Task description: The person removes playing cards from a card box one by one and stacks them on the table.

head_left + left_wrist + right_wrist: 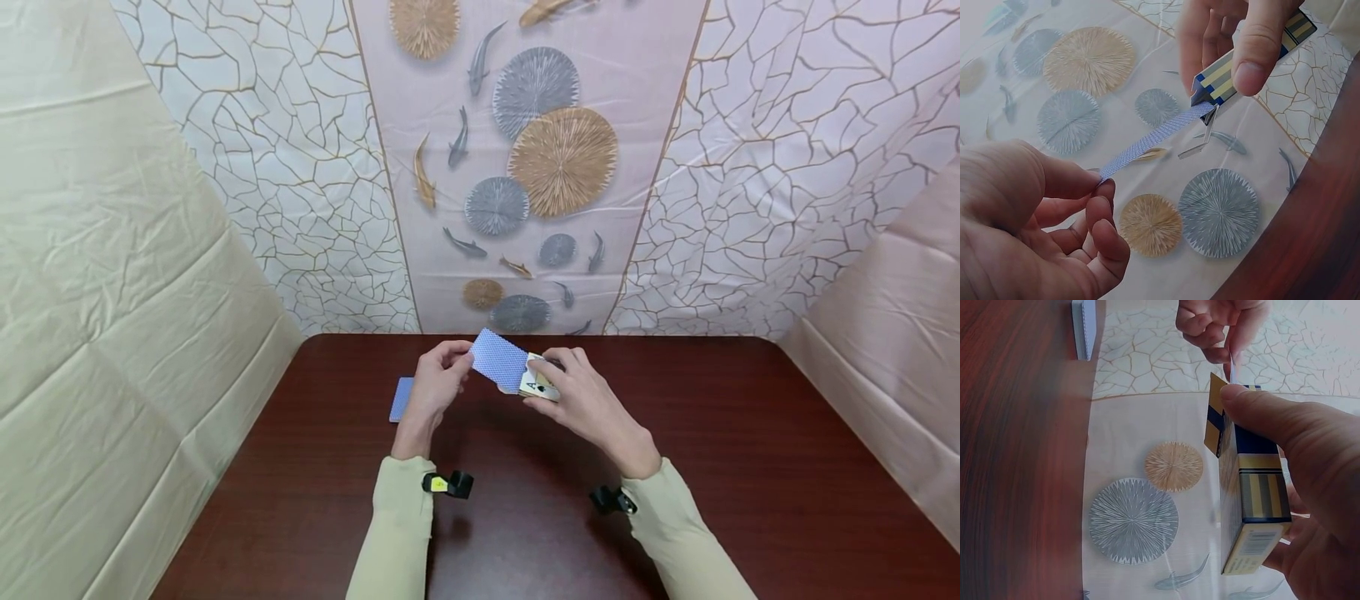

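Note:
My left hand [437, 385] pinches one end of a blue-backed playing card [498, 360] between thumb and fingertips. The card's other end meets the mouth of a playing-card box [540, 383]; how far it reaches inside is hidden. My right hand [587, 400] grips this box above the table, thumb on one side and fingers on the other. Dark blue and gold stripes cover the box [1257, 494] in the right wrist view, and its end flap [1214, 415] stands folded out. In the left wrist view the card [1154, 139] bends slightly between both hands.
A stack of blue-backed cards [401, 400] lies on the dark red-brown table [525, 542], just left of my left hand. Behind the table's far edge hangs a patterned cloth [517, 208]. Pale cloth walls [112, 333] stand at both sides.

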### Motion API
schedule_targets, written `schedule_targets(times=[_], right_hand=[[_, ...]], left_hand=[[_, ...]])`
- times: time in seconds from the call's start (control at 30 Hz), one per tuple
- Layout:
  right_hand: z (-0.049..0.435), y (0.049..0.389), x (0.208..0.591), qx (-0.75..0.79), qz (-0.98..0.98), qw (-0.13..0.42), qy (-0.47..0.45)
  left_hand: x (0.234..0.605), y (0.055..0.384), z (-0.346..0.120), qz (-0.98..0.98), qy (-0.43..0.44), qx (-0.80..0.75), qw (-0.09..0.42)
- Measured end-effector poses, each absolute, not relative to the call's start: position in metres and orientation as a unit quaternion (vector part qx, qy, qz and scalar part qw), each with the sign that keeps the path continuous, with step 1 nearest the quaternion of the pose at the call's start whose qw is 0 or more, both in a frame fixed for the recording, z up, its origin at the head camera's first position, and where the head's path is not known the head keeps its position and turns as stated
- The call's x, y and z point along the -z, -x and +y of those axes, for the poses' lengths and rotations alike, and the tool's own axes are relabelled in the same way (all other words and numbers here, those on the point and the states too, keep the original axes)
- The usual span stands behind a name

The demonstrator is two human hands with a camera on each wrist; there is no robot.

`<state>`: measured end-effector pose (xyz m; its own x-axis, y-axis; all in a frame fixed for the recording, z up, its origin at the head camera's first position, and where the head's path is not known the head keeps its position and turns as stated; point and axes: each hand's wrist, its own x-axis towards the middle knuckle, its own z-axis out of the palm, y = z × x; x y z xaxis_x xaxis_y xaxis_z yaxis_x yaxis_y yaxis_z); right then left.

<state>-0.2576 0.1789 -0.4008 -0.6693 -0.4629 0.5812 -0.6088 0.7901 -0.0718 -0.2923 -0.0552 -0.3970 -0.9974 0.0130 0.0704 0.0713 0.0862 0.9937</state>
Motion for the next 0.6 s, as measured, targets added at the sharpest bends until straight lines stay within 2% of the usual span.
schedule_targets(times=[0.33, 0.6], right_hand=[[0.1758, 0.2570, 0.4009, -0.139, -0.899, 0.282, -0.304], [0.1765, 0.2578, 0.4013, -0.139, -0.899, 0.280, -0.305]], left_hand=[[0.3984, 0.2961, -0.0586, -0.698, 0.012, 0.715, 0.043], [0.3960, 0.2999, -0.0614, -0.690, 0.013, 0.723, 0.042]])
